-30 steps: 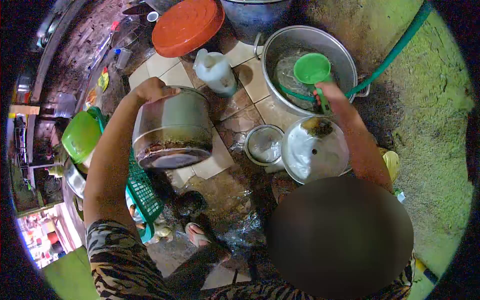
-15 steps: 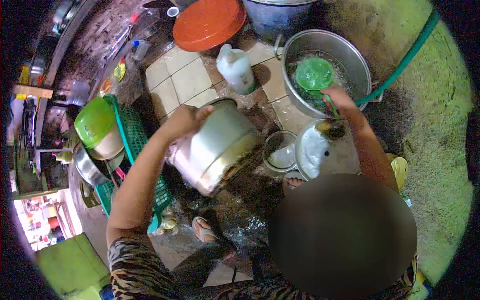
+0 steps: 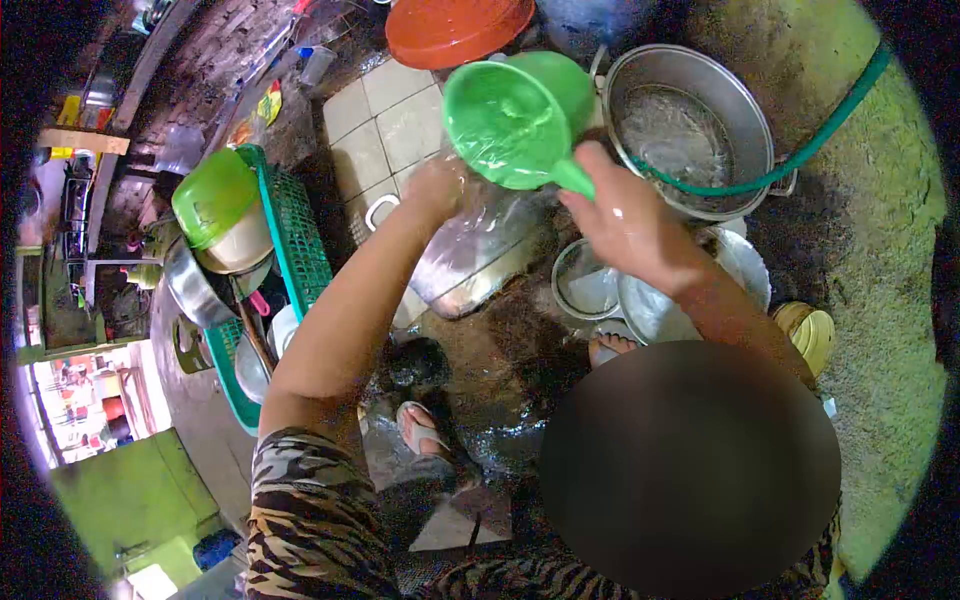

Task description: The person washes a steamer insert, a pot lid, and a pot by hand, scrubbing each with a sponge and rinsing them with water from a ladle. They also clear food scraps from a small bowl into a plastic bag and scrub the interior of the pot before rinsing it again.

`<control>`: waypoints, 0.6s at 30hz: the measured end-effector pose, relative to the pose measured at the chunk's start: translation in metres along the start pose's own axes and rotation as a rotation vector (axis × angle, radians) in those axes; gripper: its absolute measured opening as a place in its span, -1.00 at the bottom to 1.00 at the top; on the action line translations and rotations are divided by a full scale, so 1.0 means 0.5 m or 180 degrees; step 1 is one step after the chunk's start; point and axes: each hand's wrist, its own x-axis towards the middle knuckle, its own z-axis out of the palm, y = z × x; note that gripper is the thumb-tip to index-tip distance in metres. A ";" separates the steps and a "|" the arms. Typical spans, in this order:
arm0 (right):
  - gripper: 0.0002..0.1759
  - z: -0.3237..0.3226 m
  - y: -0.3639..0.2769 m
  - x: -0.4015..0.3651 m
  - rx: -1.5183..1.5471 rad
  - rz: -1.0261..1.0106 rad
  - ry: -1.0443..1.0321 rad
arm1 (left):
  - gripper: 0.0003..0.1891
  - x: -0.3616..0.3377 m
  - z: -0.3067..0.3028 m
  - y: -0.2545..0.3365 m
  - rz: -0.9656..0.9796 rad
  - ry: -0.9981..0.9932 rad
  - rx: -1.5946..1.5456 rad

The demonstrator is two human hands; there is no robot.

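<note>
**Dipper tipping over the tilted pot**

I am watching the right hand [image 3: 625,225] clamping the handle of the green dipper [image 3: 505,120]. Its bowl is hanging up and to the left of that hand, directly above the metal pot [image 3: 480,250]. The left hand [image 3: 435,190] is closing on the pot's upper edge and is the nearer one. The pot is lying tilted on the tiled floor [image 3: 385,115], between both hands and just left of the water basin [image 3: 735,100].
</note>
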 end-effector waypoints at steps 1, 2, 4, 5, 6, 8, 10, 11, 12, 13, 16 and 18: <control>-0.71 0.013 -0.017 0.014 0.0012 -0.0002 -0.0007 | -0.51 -0.006 -0.013 0.004 0.0390 0.0320 0.0489; -0.71 0.024 -0.032 0.025 -0.0168 -0.0054 -0.0071 | -0.54 -0.011 -0.025 0.008 0.0786 0.0634 0.0977; -0.71 0.053 -0.040 0.049 -0.0392 -0.0337 -0.0081 | -0.49 -0.015 -0.040 -0.003 0.0933 0.0737 0.1066; -0.71 0.065 -0.043 0.060 -0.0388 -0.0322 -0.0088 | -0.49 -0.016 -0.045 -0.010 0.0938 0.0722 0.1060; -0.71 0.074 -0.047 0.071 -0.0497 -0.0402 -0.0060 | -0.47 -0.025 -0.071 -0.001 0.0653 0.0477 0.1079; -0.71 0.086 -0.049 0.090 -0.0749 -0.0502 0.0058 | -0.38 0.013 -0.007 -0.116 0.0903 0.0806 0.0723; -0.72 0.091 -0.031 0.111 -0.0765 -0.0341 0.0064 | -0.36 0.046 -0.007 -0.158 0.0461 0.0067 0.0620; -0.72 0.091 -0.021 0.122 -0.0782 -0.0186 0.0081 | -0.33 0.056 -0.006 -0.173 0.0020 -0.0663 0.0523; -0.72 0.081 -0.005 0.125 -0.0564 -0.0253 0.0244 | -0.43 0.022 -0.019 -0.174 0.0352 -0.0138 0.0558; -0.72 0.073 0.028 0.135 -0.0596 -0.0224 0.0230 | -0.43 -0.001 -0.036 -0.170 0.0384 -0.0146 0.0526; -0.73 0.016 0.137 0.145 0.1066 0.0218 0.0884 | -0.35 -0.042 -0.035 -0.156 0.0068 -0.0167 0.0198; -0.76 -0.057 0.186 0.118 0.1888 0.1093 0.0759 | -0.38 -0.079 0.001 -0.143 -0.0359 0.0301 0.0067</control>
